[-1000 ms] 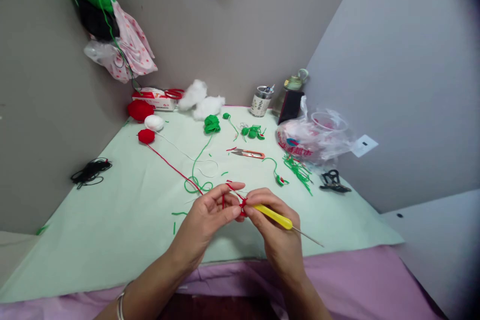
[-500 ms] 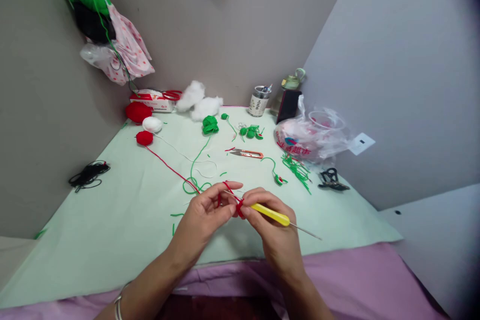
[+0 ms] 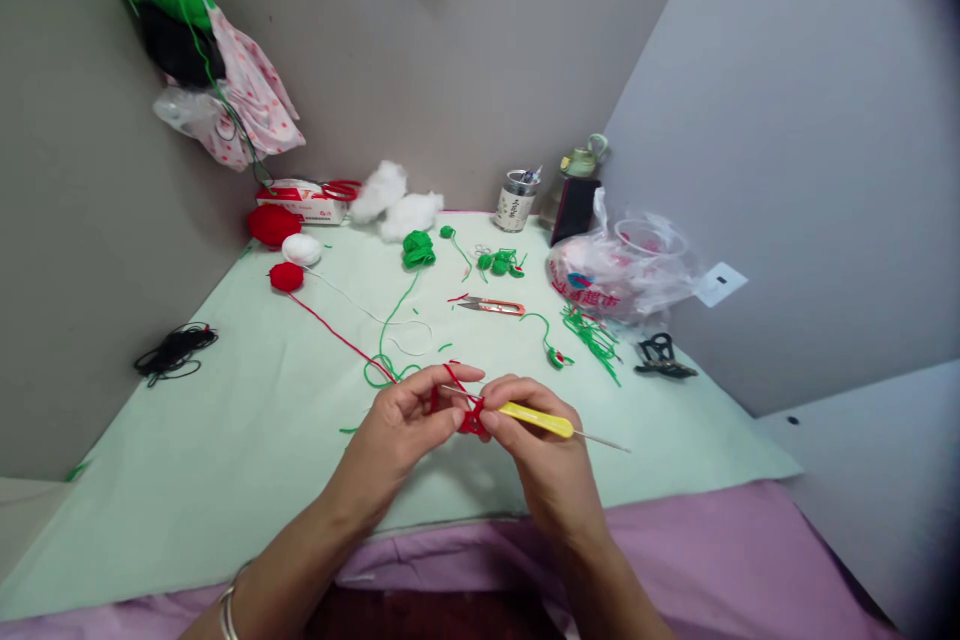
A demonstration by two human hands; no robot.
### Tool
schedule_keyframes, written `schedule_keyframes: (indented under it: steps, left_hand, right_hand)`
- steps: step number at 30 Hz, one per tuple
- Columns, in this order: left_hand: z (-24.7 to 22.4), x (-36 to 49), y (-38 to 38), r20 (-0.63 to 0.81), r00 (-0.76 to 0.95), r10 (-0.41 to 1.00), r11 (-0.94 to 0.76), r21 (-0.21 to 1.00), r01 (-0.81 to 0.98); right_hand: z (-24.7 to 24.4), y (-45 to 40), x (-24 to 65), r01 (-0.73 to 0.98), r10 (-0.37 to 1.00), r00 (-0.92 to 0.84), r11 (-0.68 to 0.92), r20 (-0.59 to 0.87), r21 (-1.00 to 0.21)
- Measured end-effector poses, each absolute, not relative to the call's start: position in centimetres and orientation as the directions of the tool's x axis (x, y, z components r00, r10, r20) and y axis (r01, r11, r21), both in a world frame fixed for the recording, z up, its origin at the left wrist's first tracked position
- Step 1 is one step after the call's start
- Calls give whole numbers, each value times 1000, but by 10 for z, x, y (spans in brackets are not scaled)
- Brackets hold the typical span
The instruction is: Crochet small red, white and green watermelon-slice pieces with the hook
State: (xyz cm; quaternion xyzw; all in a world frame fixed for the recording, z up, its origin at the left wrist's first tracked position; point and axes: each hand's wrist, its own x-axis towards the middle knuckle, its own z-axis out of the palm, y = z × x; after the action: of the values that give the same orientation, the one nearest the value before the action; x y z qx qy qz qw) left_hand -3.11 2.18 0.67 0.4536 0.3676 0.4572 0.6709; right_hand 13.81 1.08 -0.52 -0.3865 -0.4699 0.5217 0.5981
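My left hand [image 3: 397, 430] pinches a small red crochet piece [image 3: 472, 418] between thumb and fingers, with red yarn looped over its raised index finger. From there the strand runs back to a small red yarn ball [image 3: 286, 277]. My right hand [image 3: 544, 440] is closed around a crochet hook with a yellow handle [image 3: 536, 418]. The hook's thin tip reaches left over the red piece, and its other metal end sticks out to the right. Both hands nearly touch at the piece, above the table's front part.
Thread snips [image 3: 491, 306], a green yarn ball [image 3: 418, 249] and green trimmings [image 3: 591, 340] lie beyond the hands. A plastic bag [image 3: 615, 270] and black clip [image 3: 664, 358] are on the right. Black cord [image 3: 176, 352] lies left; stuffing [image 3: 409, 215] sits at the back.
The hook's rear end has swung slightly up and left. More of the red piece shows between my fingers, and the whole view has shifted a little.
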Motion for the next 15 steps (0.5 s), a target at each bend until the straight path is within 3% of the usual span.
schedule_keyframes:
  steps: [15]
  left_hand:
    - [13, -47, 27, -60, 456, 888, 146, 977, -156]
  right_hand:
    - [-4, 15, 140, -564, 991, -120, -118, -61, -817]
